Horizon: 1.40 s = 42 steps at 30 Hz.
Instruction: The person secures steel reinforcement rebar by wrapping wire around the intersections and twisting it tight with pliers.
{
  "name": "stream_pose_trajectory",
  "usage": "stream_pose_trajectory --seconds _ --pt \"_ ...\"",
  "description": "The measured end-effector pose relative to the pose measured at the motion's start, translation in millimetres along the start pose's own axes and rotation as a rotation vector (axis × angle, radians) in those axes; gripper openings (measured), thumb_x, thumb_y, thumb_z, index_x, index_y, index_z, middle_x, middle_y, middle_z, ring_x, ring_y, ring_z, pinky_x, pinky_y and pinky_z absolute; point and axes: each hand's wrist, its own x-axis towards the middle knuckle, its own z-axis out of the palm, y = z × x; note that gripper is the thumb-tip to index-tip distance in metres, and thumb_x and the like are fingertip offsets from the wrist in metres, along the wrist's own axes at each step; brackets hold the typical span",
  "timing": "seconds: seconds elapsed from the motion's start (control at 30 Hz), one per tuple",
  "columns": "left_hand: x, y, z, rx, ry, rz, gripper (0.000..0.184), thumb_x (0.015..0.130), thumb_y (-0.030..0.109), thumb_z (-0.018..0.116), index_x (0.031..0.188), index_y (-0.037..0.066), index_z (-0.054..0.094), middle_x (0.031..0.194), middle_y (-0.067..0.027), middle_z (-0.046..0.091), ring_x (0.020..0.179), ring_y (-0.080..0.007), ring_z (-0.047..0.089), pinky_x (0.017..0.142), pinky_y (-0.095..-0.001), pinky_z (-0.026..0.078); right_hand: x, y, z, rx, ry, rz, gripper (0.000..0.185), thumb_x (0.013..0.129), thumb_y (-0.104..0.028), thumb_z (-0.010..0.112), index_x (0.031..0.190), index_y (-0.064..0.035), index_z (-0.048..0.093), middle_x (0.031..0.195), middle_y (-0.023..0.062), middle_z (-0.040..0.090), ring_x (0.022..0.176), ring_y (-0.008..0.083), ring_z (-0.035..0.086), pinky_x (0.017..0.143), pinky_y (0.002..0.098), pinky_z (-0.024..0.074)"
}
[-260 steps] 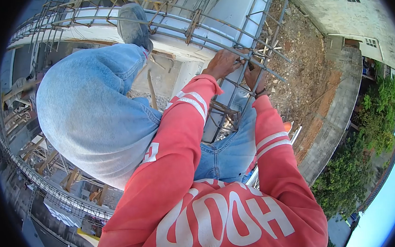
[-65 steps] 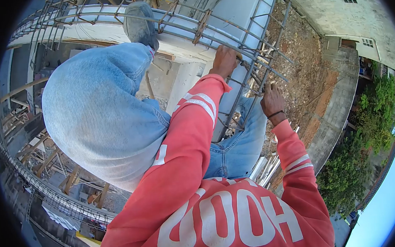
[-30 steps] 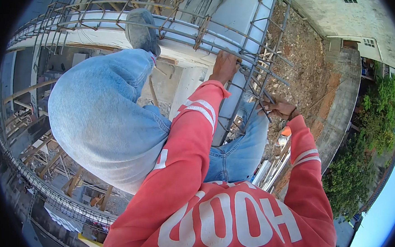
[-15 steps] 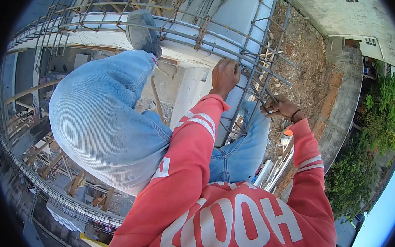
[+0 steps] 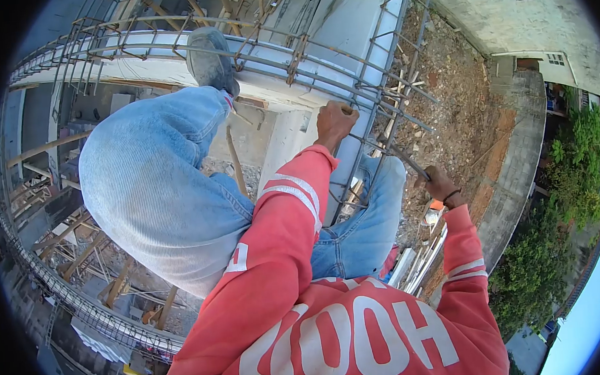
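Observation:
My left hand (image 5: 337, 122) is closed, its fingers curled beside the rebar cage (image 5: 370, 94) where two runs of bars meet at a corner. What it grips, if anything, is hidden. Off to the right, my right hand (image 5: 441, 184) is wrapped round the lower end of a dark metal bar (image 5: 408, 159). The bar slants up and left to the cage; whether its far end touches the cage I cannot tell. Thin stirrups link the long bars along the pale concrete beam (image 5: 279, 72).
My left shoe (image 5: 210, 59) rests against the beam and bars, and my jeans (image 5: 162, 182) fill the left. Far below lie rubble ground (image 5: 445, 96) and wooden props (image 5: 117, 281). A weathered wall (image 5: 551, 21) rises at upper right, with trees (image 5: 531, 263) beyond a low wall.
My right hand has moved down and right, away from the cage, with the bar. My left hand has shifted slightly left and remains closed. The whole view has shifted a little.

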Motion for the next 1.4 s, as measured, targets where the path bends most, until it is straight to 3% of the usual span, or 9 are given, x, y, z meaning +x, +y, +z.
stream_pose_trajectory --seconds 0.1,0.23,0.4,0.6,0.73,0.83,0.9,1.1,1.4 --pt "12 5 9 0.089 -0.148 -0.099 0.031 0.079 0.034 0.076 0.089 0.005 0.078 0.089 -0.0147 0.076 0.086 -0.028 0.074 0.081 -0.0375 0.058 -41 -6 11 -0.219 0.288 0.092 0.019 0.077 0.005 0.055 0.088 -0.0013 0.069 0.094 0.0206 0.06 0.094 0.042 0.059 0.087 0.0465 0.0483" --pt "26 13 32 0.281 -0.123 -0.18 0.034 0.078 0.037 0.079 0.092 0.005 0.078 0.094 -0.0164 0.076 0.086 -0.0246 0.074 0.08 -0.036 0.057 -73 -21 23 -0.168 0.312 0.246 0.03 0.074 0.007 0.053 0.1 0.0006 0.067 0.099 0.0212 0.06 0.099 0.0412 0.058 0.087 0.0468 0.0465" --pt "46 -11 44 -0.298 -0.603 -0.172 0.043 0.083 0.042 0.081 0.11 0.01 0.073 0.102 -0.0067 0.072 0.091 -0.0163 0.068 0.082 -0.0373 0.054 -79 -54 42 0.029 0.457 0.292 0.036 0.073 0.011 0.05 0.104 0.0025 0.066 0.097 0.0226 0.06 0.098 0.0423 0.056 0.088 0.0463 0.0456" --pt "28 30 14 -0.321 -0.775 -0.254 0.045 0.089 0.039 0.076 0.124 0.012 0.066 0.112 -0.0024 0.069 0.103 -0.0179 0.066 0.093 -0.0408 0.051 -72 -72 58 0.052 0.423 0.313 0.032 0.074 0.011 0.049 0.1 0.0015 0.065 0.098 0.0221 0.061 0.1 0.0419 0.056 0.092 0.0492 0.0423" --pt "28 19 15 -0.564 -0.807 -0.172 0.043 0.092 0.034 0.072 0.123 0.005 0.063 0.126 -0.0168 0.063 0.111 -0.0274 0.065 0.092 -0.0411 0.055 -61 -80 51 0.057 0.478 0.282 0.031 0.073 0.009 0.051 0.1 0.0005 0.064 0.1 0.0217 0.061 0.101 0.0429 0.055 0.093 0.0499 0.0415" --pt "31 17 13 -0.911 -0.786 -0.375 0.03 0.095 0.02 0.068 0.117 0.001 0.062 0.108 -0.016 0.066 0.101 -0.0248 0.067 0.091 -0.0412 0.057 -48 -76 40 0.066 0.426 0.33 0.035 0.073 0.009 0.05 0.103 -0.0007 0.065 0.101 0.0218 0.061 0.102 0.043 0.054 0.094 0.0497 0.0416" --pt "30 18 14 -1.131 -0.57 -0.592 0.018 0.096 0.012 0.064 0.108 0.0 0.062 0.098 -0.0133 0.067 0.085 -0.0207 0.069 0.076 -0.0375 0.059 -41 -73 34 0.053 0.397 0.307 0.038 0.073 0.009 0.049 0.106 -0.0014 0.066 0.102 0.0224 0.062 0.102 0.0433 0.056 0.093 0.0497 0.0431" --pt "36 13 1 -0.917 -0.544 -0.598 0.006 0.095 0.005 0.06 0.094 -0.001 0.06 0.076 -0.0089 0.058 0.061 -0.0152 0.055 0.073 -0.0391 0.062 -2 -70 16 0.247 0.188 0.222 0.043 0.076 0.007 0.046 0.11 -0.0036 0.07 0.105 0.0253 0.068 0.102 0.0431 0.063 0.09 0.0494 0.0491" --pt "10 28 -7 -0.846 -0.437 -0.478 0.011 0.094 -0.002 0.053 0.105 0.0 0.054 0.091 -0.0159 0.069 0.091 -0.0291 0.072 0.085 -0.0453 0.06 37 -74 17 0.278 0.21 0.191 0.04 0.079 0.004 0.046 0.109 -0.0025 0.072 0.099 0.0261 0.07 0.099 0.0424 0.066 0.088 0.0467 0.0506"
